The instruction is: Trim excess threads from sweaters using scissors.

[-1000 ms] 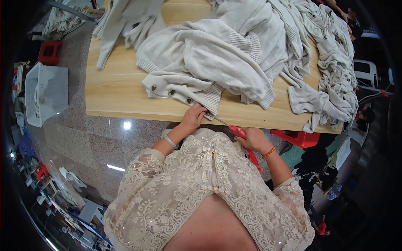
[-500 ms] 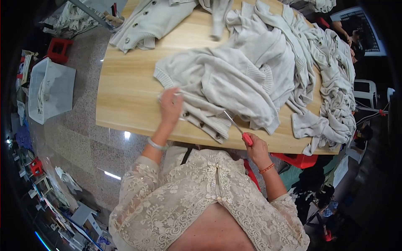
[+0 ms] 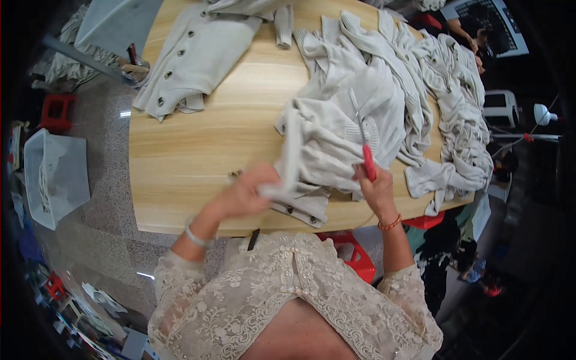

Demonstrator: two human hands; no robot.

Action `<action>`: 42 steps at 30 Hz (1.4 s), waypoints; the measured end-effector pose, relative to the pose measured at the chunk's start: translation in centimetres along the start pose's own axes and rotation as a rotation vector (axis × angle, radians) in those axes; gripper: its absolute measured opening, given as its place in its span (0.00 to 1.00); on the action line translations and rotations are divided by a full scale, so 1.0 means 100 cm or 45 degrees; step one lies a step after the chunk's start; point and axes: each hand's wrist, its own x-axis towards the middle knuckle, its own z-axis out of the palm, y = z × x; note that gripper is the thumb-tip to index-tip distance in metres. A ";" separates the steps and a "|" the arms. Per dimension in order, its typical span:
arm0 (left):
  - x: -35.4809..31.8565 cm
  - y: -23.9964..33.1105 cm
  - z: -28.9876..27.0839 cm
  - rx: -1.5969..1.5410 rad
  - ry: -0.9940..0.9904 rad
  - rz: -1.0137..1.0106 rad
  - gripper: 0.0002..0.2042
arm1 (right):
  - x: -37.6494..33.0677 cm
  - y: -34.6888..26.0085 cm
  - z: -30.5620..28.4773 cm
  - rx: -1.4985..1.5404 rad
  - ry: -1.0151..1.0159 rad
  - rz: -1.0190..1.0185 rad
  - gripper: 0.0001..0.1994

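Observation:
A light grey knitted cardigan (image 3: 333,147) with dark buttons along its band lies bunched at the table's near edge. My left hand (image 3: 249,189), blurred by motion, is closed on a pale edge of it, and a fold of the knit stands up beside the fingers. My right hand (image 3: 378,187) grips red-handled scissors (image 3: 368,159), their metal blades pointing away from me over the cloth. The right fingertips are close to the cardigan; whether they also pinch it, I cannot tell.
Another buttoned cardigan (image 3: 198,54) lies at the table's far left. Heaped knitwear (image 3: 459,114) runs down the right side of the wooden table (image 3: 180,174). Left of it, on the floor, are a translucent bin (image 3: 66,174) and a red stool (image 3: 58,112). Someone's arm (image 3: 462,30) shows at far right.
My left hand has taken hold of the cardigan and pulled part of it up and over. My right hand has turned the scissors from the near button band to point away from me.

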 end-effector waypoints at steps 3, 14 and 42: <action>-0.019 0.047 0.049 -0.003 -0.796 0.051 0.13 | 0.028 -0.029 0.006 0.118 0.179 -0.175 0.11; -0.053 0.006 0.014 0.077 -0.459 -0.258 0.13 | 0.035 -0.008 0.099 -0.564 0.023 0.012 0.25; -0.193 -0.054 0.056 1.253 0.263 -0.455 0.10 | -0.058 0.048 0.012 -0.079 -0.224 -0.247 0.13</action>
